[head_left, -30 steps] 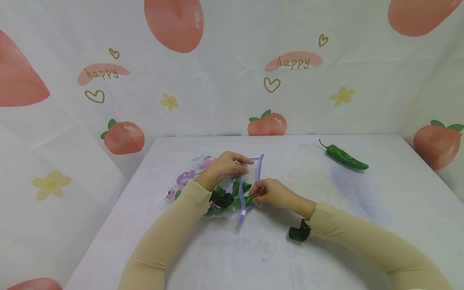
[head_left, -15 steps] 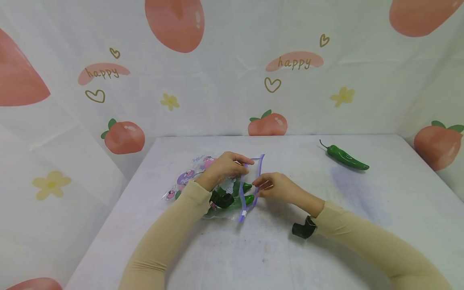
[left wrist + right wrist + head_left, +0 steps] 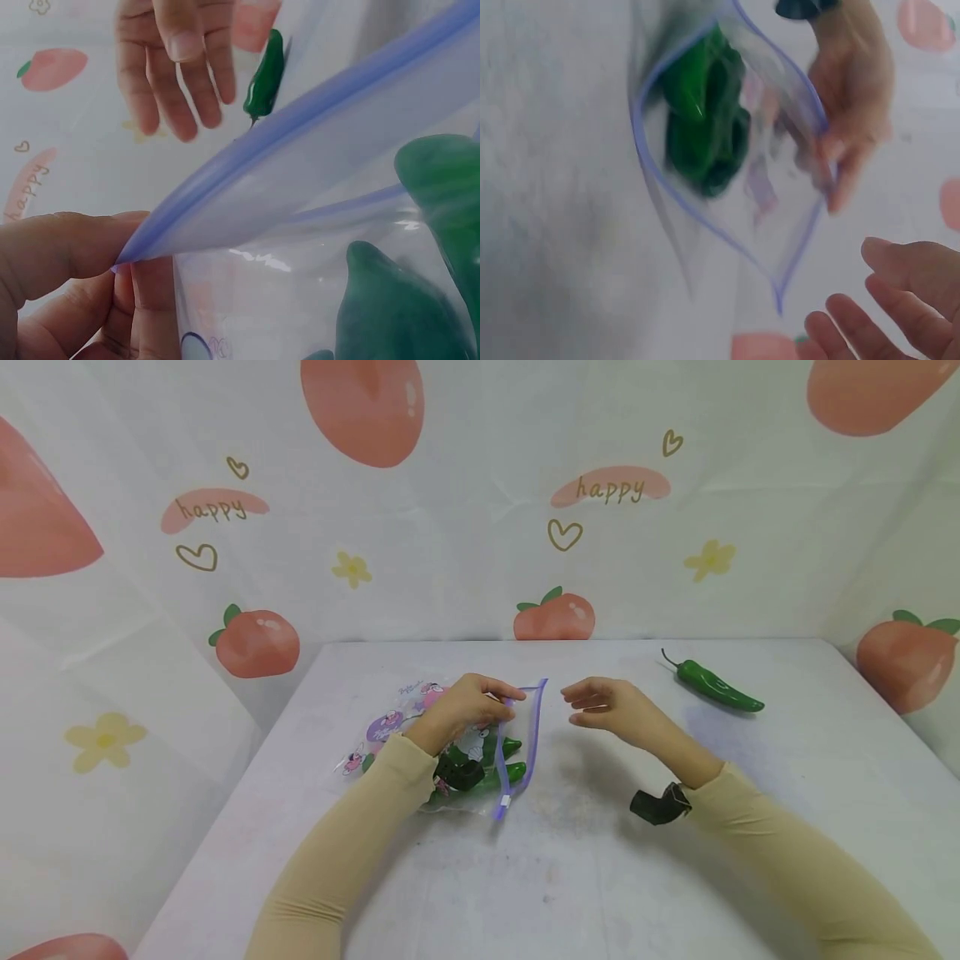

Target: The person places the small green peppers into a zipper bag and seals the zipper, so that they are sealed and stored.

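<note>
A clear zip bag [image 3: 537, 727] with a purple edge and printed pictures lies on the table, its mouth spread apart toward the right. Several green peppers [image 3: 705, 112] are inside, their tips close to the opening. My left hand [image 3: 465, 710] pinches the upper rim of the bag between thumb and fingers, as the left wrist view shows at the purple strip [image 3: 225, 172]. Right of the bag, above the table, my right hand [image 3: 622, 712] hovers with relaxed fingers and holds nothing. One more green pepper [image 3: 716, 686] with a thin stem lies at the back right.
The table [image 3: 555, 893] has a pale cover with a faint bluish stain near the lone pepper. Behind it hangs a white cloth [image 3: 450, 543] with peach prints. A black device [image 3: 660, 806] is strapped to the right wrist.
My right hand has let go of the pepper at the bag's mouth and moved up and right, away from the bag. The left hand stays on the rim.
</note>
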A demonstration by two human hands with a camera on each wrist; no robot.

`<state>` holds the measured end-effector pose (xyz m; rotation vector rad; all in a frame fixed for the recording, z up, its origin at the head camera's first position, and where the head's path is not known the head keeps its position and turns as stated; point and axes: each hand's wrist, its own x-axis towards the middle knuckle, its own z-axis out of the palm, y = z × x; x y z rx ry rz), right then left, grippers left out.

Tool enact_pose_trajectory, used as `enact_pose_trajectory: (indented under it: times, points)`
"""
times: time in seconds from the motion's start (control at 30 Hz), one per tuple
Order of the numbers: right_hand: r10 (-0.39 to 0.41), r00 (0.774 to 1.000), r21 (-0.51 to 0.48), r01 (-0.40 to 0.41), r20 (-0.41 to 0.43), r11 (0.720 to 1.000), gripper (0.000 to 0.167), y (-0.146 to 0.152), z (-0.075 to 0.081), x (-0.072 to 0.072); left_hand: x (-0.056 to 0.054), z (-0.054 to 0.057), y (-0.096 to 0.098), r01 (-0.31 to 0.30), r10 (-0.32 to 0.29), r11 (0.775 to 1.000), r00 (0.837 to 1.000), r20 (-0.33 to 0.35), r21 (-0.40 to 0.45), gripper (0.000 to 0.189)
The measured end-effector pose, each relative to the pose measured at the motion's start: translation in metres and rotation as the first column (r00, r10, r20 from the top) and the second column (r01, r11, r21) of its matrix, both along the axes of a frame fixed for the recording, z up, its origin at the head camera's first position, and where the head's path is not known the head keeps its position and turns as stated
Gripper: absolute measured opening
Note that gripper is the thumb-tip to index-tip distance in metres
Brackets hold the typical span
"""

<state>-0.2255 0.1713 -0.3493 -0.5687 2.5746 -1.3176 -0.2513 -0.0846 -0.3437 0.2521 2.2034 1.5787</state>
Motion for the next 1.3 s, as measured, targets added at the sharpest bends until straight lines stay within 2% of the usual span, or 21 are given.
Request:
enact_pose_trajectory:
  times: [0.2,0.37,0.57,0.93,1.3]
  points:
    - [-0.1,0.993,-0.02,0.099,-0.067,0.995,0.042,0.026,0.001,-0.009,0.0,0.0,-0.001,-0.002,0.002,1.0,1.0,0.001,0.009,0.031]
    - [-0.188,0.974,-0.005,0.189,-0.125,0.982,0.049,0.05,0.0,-0.015,-0.001,-0.001,-0.001,-0.006,0.006,1.0,1.0,0.007,0.016,0.03]
    - [-0.259,0.951,-0.022,0.259,-0.166,0.966,0.057,0.078,-0.001,-0.02,0.0,-0.001,-0.001,-0.001,0.0,1.0,1.0,0.012,0.027,0.031]
    - [-0.358,0.914,0.029,0.37,-0.193,0.929,0.062,0.119,-0.004,-0.031,0.0,0.0,-0.002,-0.001,0.001,0.999,1.0,0.016,0.034,0.032]
    - [-0.389,0.912,0.161,0.407,-0.132,0.899,0.065,0.15,-0.015,-0.04,-0.001,-0.002,-0.002,0.002,-0.003,0.999,1.0,0.023,0.046,0.03]
